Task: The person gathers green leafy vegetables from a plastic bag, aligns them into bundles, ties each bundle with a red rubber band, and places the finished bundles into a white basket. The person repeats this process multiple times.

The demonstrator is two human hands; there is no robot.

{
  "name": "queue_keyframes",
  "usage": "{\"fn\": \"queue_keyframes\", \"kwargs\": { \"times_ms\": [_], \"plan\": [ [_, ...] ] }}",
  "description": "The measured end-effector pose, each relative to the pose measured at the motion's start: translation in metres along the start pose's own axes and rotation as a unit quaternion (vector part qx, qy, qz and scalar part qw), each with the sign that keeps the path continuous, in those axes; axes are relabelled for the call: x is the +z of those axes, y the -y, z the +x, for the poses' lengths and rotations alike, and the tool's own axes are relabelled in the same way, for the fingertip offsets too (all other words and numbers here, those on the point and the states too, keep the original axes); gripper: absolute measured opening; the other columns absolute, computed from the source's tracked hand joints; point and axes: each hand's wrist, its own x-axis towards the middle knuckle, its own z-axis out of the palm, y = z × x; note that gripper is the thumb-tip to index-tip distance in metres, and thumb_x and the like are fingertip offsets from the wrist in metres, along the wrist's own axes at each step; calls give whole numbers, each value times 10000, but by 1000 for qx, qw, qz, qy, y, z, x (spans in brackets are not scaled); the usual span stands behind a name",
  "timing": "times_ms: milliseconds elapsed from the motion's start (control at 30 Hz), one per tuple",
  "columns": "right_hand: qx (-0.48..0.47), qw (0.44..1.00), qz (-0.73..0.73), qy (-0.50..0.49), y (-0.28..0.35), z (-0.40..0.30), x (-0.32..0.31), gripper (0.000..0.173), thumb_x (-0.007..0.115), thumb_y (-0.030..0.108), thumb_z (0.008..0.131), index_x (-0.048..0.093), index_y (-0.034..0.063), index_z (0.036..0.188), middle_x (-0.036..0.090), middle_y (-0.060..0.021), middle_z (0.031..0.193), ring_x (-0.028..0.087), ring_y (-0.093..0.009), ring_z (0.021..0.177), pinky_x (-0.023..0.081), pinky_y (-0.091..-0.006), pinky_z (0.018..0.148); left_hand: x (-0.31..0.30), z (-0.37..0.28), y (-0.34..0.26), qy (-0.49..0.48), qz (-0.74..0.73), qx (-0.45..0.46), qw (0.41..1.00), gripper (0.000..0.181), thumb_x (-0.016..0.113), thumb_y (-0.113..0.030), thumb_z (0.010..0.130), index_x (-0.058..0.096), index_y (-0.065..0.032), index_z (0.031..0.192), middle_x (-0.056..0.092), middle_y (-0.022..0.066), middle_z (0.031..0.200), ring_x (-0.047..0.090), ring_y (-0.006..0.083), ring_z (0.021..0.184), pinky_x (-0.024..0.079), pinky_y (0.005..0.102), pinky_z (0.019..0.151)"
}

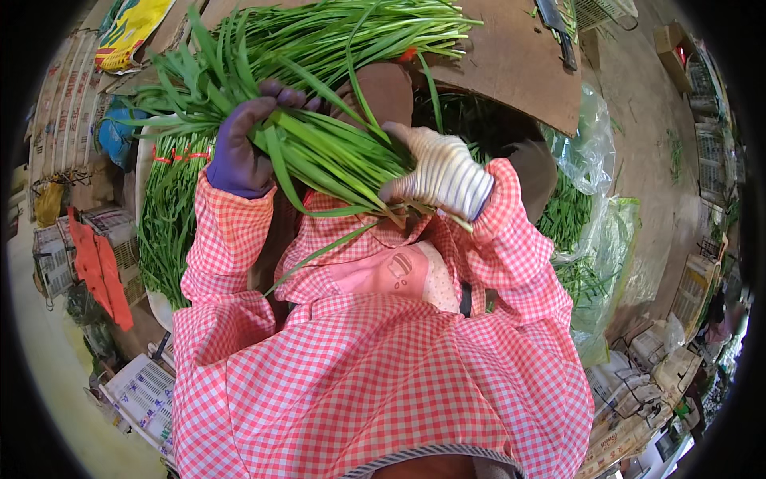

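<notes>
A loose bundle of long flat green leaves, seemingly garlic chives (323, 155), is held across my lap in both gloved hands. My left hand (245, 141), in a purple glove, grips it around the leafy middle. Around the pale stem ends closes my right hand (440, 170), in a white striped glove. A few leaves droop from the bundle towards my checked apron. Just beyond, a larger pile of the same greens (359, 30) lies on a brown board (502, 66), stems to the right. A bit of red (408, 54) shows at that pile's near edge.
A knife (558, 33) lies at the board's right edge. Left of me, a white tub (143, 179) holds greens bound with red ties (179, 157). Clear plastic bags with greens (589, 239) stand at right. Crates (140, 398) and cartons line both sides.
</notes>
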Motion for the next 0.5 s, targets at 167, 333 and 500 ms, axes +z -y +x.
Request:
{"fn": "queue_keyframes", "kwargs": {
  "times_ms": [167,333,500],
  "plan": [
    [28,997,59,34,-17,2,35,1042,837,492,464,399,3,1272,587,-219,1107,567,-341,1042,470,-356,863,54,29,10,35,-57,-52,996,261,529,-55,821,543,-10,1078,568,125,1013,532,294,1050,364,487,1024],
    [88,983,159,-15,-23,-11,39,659,812,312,595,547,57,1143,646,-85,989,618,-192,931,485,-280,818,102,67,42,226,420,92,874,340,560,-49,849,502,13,1179,571,138,1161,567,228,1058,445,340,942],
    [78,890,395,-216,-34,-36,30,271,684,54,667,634,-25,921,661,-68,806,628,-145,696,513,-276,644,144,134,68,236,411,-34,880,410,616,-15,751,535,-7,1152,597,80,1034,586,189,874,485,301,809]
  ]
}}
